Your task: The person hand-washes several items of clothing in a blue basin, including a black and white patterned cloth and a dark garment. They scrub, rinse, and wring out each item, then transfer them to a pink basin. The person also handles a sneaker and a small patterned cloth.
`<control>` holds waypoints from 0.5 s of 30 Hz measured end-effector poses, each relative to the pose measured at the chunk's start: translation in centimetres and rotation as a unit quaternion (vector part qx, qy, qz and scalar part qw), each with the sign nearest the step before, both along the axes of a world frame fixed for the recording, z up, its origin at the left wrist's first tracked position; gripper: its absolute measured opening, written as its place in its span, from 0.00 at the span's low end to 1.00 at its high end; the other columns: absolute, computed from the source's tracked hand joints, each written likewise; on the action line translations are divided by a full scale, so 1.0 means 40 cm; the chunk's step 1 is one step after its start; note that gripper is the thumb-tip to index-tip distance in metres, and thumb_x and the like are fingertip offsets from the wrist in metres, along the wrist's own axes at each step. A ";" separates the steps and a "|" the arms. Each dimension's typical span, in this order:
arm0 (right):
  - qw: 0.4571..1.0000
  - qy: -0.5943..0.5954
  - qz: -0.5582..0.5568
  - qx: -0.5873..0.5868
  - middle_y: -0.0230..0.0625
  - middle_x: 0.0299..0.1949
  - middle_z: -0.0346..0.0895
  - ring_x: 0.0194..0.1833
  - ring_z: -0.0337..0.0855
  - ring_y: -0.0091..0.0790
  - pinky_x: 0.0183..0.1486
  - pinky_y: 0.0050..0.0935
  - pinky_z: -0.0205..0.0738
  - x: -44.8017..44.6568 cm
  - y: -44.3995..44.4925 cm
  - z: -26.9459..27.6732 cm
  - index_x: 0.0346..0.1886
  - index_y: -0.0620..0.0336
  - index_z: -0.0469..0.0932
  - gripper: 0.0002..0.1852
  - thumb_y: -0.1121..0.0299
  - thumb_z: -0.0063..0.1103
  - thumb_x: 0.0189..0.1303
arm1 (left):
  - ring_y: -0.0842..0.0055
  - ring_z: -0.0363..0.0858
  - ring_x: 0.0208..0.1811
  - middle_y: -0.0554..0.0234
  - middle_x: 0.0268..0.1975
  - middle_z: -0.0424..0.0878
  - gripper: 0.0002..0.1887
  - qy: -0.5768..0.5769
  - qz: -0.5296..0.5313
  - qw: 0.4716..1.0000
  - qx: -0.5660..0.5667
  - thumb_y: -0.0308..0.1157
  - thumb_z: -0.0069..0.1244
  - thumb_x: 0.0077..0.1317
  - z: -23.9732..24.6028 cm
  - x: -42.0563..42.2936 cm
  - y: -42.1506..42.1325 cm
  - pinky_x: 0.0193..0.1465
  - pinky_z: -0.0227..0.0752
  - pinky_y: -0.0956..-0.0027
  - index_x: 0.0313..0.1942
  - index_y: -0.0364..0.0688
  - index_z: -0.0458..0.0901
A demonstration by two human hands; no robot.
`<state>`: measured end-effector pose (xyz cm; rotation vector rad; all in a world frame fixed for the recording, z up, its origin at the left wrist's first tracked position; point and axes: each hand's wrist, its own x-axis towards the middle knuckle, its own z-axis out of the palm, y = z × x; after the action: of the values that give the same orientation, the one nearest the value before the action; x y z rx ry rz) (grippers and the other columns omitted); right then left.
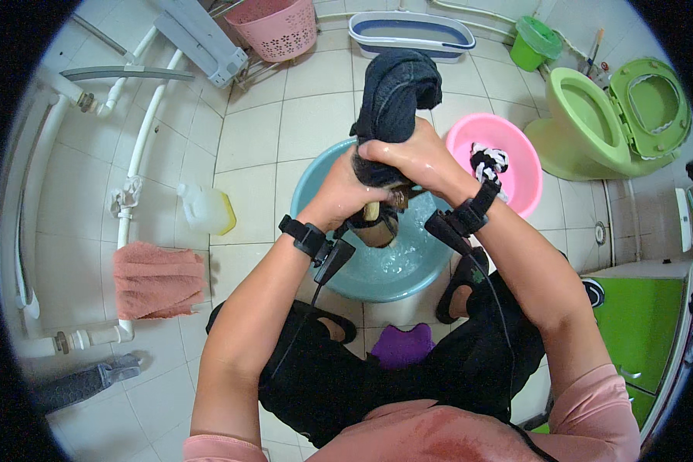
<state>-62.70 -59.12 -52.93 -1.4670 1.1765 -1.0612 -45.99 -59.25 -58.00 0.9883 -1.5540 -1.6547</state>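
Both of my hands grip a wet, dark, bunched-up cloth garment (390, 95) above a teal plastic basin (421, 277) that holds water. My left hand (341, 190) is closed around its lower part, and my right hand (424, 156) sits just above it on the right. A brownish part with a pale tab (371, 211) hangs below my left hand, over the water; I cannot tell exactly what it is. To the right stands a pink basin (520, 179) with a black-and-white cloth (489, 161) in it.
A green toilet (583, 127) and green bin (534, 49) stand right. A long white-and-blue tub (410, 34) and a pink basket (280, 29) are at the far wall. Left are a plastic jug (205, 209), a pink towel (159, 280) and pipes. A purple object (402, 345) lies between my feet.
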 end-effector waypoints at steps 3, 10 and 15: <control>0.996 -0.055 0.064 0.036 0.36 0.40 0.85 0.41 0.84 0.29 0.49 0.31 0.80 -0.018 -0.015 -0.007 0.42 0.67 0.83 0.19 0.63 0.72 0.53 | 0.73 0.80 0.56 0.62 0.54 0.81 0.40 0.002 -0.029 0.999 0.025 0.18 0.66 0.45 -0.004 0.006 -0.003 0.63 0.73 0.67 0.62 0.36 0.71; 0.981 -0.180 0.068 0.027 0.35 0.41 0.85 0.41 0.84 0.29 0.48 0.30 0.80 -0.013 -0.027 -0.034 0.44 0.67 0.84 0.17 0.68 0.72 0.53 | 0.72 0.78 0.58 0.63 0.56 0.79 0.40 0.031 -0.089 0.995 0.019 0.21 0.62 0.45 0.025 0.020 -0.029 0.64 0.71 0.67 0.64 0.38 0.70; 0.968 -0.233 -0.056 0.072 0.34 0.38 0.84 0.39 0.84 0.28 0.45 0.30 0.80 0.001 -0.034 -0.044 0.41 0.66 0.83 0.12 0.72 0.71 0.53 | 0.66 0.77 0.61 0.56 0.57 0.78 0.43 -0.135 0.023 0.983 -0.123 0.27 0.67 0.45 0.026 -0.005 -0.037 0.69 0.68 0.64 0.65 0.37 0.66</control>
<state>-62.65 -60.47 -54.69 -0.9742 0.9785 -1.2829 -46.21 -60.73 -56.97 1.1381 -1.8460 -1.2988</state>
